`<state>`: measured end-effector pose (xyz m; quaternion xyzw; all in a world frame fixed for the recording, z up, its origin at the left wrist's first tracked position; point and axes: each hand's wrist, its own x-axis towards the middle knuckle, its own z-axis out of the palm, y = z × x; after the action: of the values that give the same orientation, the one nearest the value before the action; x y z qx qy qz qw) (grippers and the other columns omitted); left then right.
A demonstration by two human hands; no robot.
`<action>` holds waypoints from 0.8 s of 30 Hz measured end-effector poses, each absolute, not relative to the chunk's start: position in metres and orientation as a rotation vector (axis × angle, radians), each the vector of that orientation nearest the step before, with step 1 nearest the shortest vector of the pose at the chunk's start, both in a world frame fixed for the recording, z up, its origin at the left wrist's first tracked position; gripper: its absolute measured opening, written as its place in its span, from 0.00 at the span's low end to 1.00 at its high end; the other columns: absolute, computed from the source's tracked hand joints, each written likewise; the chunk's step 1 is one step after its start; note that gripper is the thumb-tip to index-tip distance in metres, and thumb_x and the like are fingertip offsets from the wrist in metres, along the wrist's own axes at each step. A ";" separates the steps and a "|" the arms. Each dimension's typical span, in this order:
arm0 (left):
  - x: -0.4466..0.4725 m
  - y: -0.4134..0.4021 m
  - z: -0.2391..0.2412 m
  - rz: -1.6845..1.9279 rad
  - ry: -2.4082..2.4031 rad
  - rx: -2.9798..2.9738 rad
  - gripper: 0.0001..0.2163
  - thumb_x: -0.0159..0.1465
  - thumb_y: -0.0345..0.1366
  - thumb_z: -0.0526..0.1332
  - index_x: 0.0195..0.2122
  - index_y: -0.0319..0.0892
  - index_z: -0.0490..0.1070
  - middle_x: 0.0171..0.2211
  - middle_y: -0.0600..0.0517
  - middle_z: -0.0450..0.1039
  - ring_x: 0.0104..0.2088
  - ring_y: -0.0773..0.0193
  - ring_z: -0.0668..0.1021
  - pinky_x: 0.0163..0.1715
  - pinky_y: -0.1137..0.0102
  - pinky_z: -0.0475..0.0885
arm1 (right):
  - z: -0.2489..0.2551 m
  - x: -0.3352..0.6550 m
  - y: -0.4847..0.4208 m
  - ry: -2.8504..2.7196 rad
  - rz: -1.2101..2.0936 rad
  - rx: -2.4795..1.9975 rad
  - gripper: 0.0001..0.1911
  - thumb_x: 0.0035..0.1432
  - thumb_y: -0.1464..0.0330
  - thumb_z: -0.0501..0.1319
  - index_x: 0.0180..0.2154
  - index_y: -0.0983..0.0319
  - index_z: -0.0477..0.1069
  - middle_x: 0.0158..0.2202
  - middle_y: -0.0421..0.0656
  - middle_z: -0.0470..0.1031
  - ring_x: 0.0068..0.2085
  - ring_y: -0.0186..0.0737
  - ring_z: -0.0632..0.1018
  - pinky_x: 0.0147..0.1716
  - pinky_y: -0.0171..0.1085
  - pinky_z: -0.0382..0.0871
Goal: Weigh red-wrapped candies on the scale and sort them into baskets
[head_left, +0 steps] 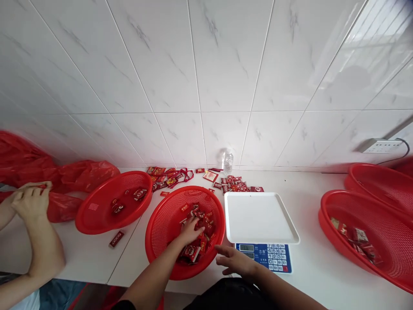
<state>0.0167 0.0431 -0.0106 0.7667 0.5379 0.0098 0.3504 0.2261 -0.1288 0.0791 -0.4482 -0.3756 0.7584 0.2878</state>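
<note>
Red-wrapped packets [192, 253] lie loose in the bottom of the middle basket [156, 234], a round red mesh one on the white table [306, 262]; all places taken from this basket. Left hand [190, 232] down inside it, fingers slightly parted among the packets; cannot tell if any packet is gripped, fingertips partly lost in the heap. Right hand [238, 260] just off the basket's right rim, fingers spread and holding nothing; contact with the rim cannot be made out. Right of basket: blue-keyed scale [264, 258], white tray [260, 217] on top. Beyond basket, toward the wall, slightly right: pile of small red packets [237, 185], clear bottle [228, 161] behind. Beyond and slightly left: second spread of packets [158, 173] with a dark red ribbon [186, 175]. Left of basket: another red basket [97, 204] with a few packets, one lone bar [116, 239] on the table between. Farther left: a co-worker's hands [32, 200] at red plastic bags [88, 174]. Far right: two overlapping red baskets [348, 209], the nearer holding packets. Beyond those, power strip [382, 145] at the wall.
</note>
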 end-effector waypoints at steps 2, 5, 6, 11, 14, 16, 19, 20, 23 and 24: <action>0.018 0.038 -0.009 -0.026 1.337 2.026 0.31 0.56 0.53 0.58 0.58 0.43 0.62 0.63 0.42 0.56 0.63 0.49 0.58 0.60 0.58 0.51 | 0.075 0.215 -0.129 -0.957 2.069 -1.182 0.35 0.47 0.53 0.65 0.57 0.50 0.63 0.57 0.42 0.66 0.52 0.45 0.69 0.43 0.40 0.67; 0.025 0.035 -0.004 -0.096 1.350 2.066 0.32 0.58 0.55 0.56 0.59 0.43 0.60 0.61 0.41 0.58 0.62 0.48 0.59 0.60 0.56 0.50 | 0.066 0.195 -0.131 -0.958 2.136 -1.158 0.39 0.44 0.54 0.67 0.58 0.52 0.62 0.60 0.44 0.63 0.55 0.48 0.68 0.44 0.40 0.67; 0.028 0.034 -0.003 -0.118 1.363 2.085 0.32 0.58 0.55 0.56 0.59 0.43 0.60 0.61 0.41 0.59 0.62 0.47 0.59 0.60 0.53 0.49 | 0.063 0.188 -0.131 -0.963 2.156 -1.152 0.41 0.43 0.54 0.68 0.59 0.53 0.61 0.61 0.45 0.62 0.56 0.49 0.68 0.44 0.40 0.67; 0.043 0.020 -0.004 -0.183 1.302 2.215 0.27 0.58 0.53 0.56 0.56 0.47 0.64 0.61 0.42 0.59 0.61 0.42 0.58 0.58 0.44 0.43 | 0.058 0.178 -0.139 -0.940 2.201 -1.155 0.45 0.39 0.55 0.70 0.59 0.58 0.61 0.57 0.50 0.66 0.50 0.47 0.73 0.43 0.40 0.68; 0.043 0.005 -0.002 -0.157 1.262 2.291 0.20 0.59 0.45 0.57 0.51 0.48 0.70 0.59 0.44 0.62 0.61 0.42 0.58 0.59 0.45 0.41 | 0.065 0.200 -0.151 -0.887 2.169 -1.195 0.43 0.39 0.55 0.71 0.56 0.61 0.64 0.51 0.51 0.70 0.44 0.43 0.76 0.43 0.41 0.68; 0.040 -0.005 0.005 -0.157 1.259 2.283 0.13 0.58 0.40 0.58 0.43 0.48 0.74 0.53 0.45 0.69 0.58 0.44 0.63 0.59 0.48 0.46 | 0.071 0.225 -0.163 -0.839 2.129 -1.193 0.40 0.41 0.55 0.70 0.55 0.61 0.65 0.50 0.50 0.70 0.43 0.42 0.76 0.44 0.41 0.68; 0.032 -0.016 0.018 -0.193 1.247 2.196 0.09 0.55 0.32 0.58 0.35 0.47 0.75 0.44 0.47 0.74 0.48 0.50 0.73 0.52 0.56 0.61 | 0.076 0.266 -0.187 -0.785 2.036 -1.205 0.36 0.47 0.54 0.67 0.55 0.61 0.65 0.50 0.51 0.70 0.45 0.44 0.76 0.45 0.43 0.68; 0.029 -0.019 0.021 -0.185 1.250 2.172 0.10 0.53 0.30 0.59 0.36 0.47 0.75 0.44 0.48 0.74 0.46 0.51 0.73 0.49 0.59 0.64 | 0.076 0.279 -0.195 -0.772 2.010 -1.213 0.35 0.48 0.54 0.66 0.55 0.61 0.65 0.50 0.51 0.70 0.46 0.45 0.75 0.45 0.43 0.68; 0.023 -0.025 0.022 -0.045 1.333 2.111 0.18 0.51 0.26 0.59 0.44 0.46 0.73 0.49 0.47 0.72 0.48 0.53 0.73 0.49 0.64 0.65 | 0.070 0.311 -0.218 -0.696 1.984 -1.222 0.31 0.52 0.53 0.64 0.55 0.58 0.65 0.52 0.49 0.70 0.48 0.45 0.75 0.48 0.45 0.66; 0.023 -0.025 0.021 0.019 1.384 2.075 0.20 0.52 0.26 0.59 0.46 0.45 0.72 0.50 0.47 0.71 0.49 0.54 0.73 0.50 0.65 0.65 | 0.068 0.320 -0.224 -0.669 1.982 -1.224 0.30 0.53 0.53 0.63 0.55 0.57 0.65 0.52 0.49 0.70 0.48 0.45 0.74 0.49 0.45 0.66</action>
<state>0.0227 -0.0254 0.0212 0.7887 0.5260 0.0072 0.3180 0.3197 -0.2239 0.0677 -0.4728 -0.2584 0.7658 0.3511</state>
